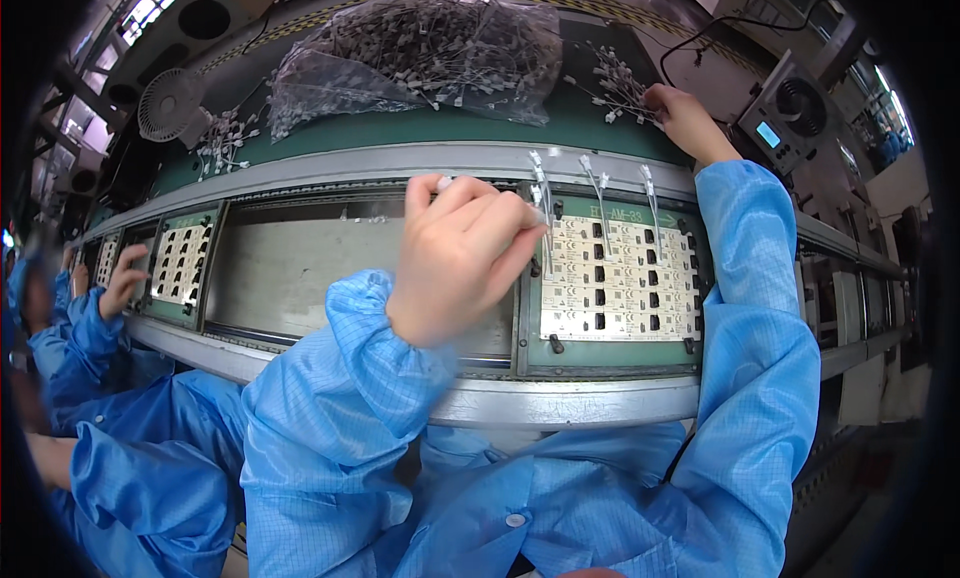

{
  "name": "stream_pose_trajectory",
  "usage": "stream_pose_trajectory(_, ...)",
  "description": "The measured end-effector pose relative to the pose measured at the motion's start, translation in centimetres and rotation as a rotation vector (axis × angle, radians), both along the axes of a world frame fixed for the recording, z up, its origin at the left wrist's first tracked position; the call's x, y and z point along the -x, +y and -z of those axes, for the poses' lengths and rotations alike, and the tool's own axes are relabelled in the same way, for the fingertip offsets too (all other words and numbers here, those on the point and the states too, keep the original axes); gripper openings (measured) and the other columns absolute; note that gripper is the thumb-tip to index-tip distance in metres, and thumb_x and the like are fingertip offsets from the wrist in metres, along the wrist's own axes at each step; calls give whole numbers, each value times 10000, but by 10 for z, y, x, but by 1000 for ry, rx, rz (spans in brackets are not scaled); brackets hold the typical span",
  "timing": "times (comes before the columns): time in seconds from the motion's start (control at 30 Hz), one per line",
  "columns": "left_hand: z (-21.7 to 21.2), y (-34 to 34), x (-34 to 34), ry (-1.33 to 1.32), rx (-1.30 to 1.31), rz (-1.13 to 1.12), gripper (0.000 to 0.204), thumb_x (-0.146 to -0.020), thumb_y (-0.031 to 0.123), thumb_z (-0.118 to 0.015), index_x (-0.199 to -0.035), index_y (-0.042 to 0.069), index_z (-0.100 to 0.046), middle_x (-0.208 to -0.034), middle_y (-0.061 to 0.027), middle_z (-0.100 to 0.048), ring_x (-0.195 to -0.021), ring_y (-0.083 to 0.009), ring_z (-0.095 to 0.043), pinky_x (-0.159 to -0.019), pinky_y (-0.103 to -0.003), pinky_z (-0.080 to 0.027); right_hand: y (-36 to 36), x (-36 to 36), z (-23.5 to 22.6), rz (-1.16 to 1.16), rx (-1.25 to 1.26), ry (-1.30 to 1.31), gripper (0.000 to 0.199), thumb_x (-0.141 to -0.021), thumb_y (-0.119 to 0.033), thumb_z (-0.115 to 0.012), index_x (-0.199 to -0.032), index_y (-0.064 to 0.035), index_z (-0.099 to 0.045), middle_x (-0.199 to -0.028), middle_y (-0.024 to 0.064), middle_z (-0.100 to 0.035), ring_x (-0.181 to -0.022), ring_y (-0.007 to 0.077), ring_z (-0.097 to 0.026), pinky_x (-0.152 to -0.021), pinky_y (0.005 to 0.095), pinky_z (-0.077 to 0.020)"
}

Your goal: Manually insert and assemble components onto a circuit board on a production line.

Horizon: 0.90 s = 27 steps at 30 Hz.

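Note:
My left hand (pixel 455 253) is closed over the left edge of a green-framed panel of white circuit boards (pixel 625 318). White connector bits show at its fingers, and it seems to pinch a short wire lead (pixel 546 216) with white ends. Beside it, two more wire leads, one in the middle (pixel 604 193) and one to the right (pixel 651 203), stand up from the top row of boards. At the far right my right hand (pixel 690 125) reaches to a loose pile of wire leads (pixel 615 83), fingers closed at its edge. What lies between those fingertips is mostly hidden.
A clear plastic bag (pixel 420 53) full of wire leads lies on the green bench behind the metal rail (pixel 330 158). At left are a small white fan (pixel 170 105), another lead pile (pixel 222 143) and another panel (pixel 183 263). Co-workers' hands (pixel 122 278) work there. A device with a display (pixel 785 118) stands right.

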<state>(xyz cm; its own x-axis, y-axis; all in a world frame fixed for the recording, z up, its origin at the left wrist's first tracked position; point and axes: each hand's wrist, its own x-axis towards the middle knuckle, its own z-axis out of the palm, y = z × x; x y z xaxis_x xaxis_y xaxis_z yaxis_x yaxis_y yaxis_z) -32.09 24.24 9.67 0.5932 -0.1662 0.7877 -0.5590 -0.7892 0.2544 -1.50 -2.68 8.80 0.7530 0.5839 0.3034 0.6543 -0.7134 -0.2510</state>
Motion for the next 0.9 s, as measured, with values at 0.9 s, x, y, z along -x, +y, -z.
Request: stream_pose_trajectory(0.9,18,-29,21,363,-282,-44,112,-753,123,-768,-853,124,-717,-961,22,-612,-1038,-259,-517,-914,-489,-344,-80,118,4,-102,-1110,725,327,-976,-159,-582,-1267,-8,-582,-1041,64,-673,-937,129,-636,-880,286,-515)
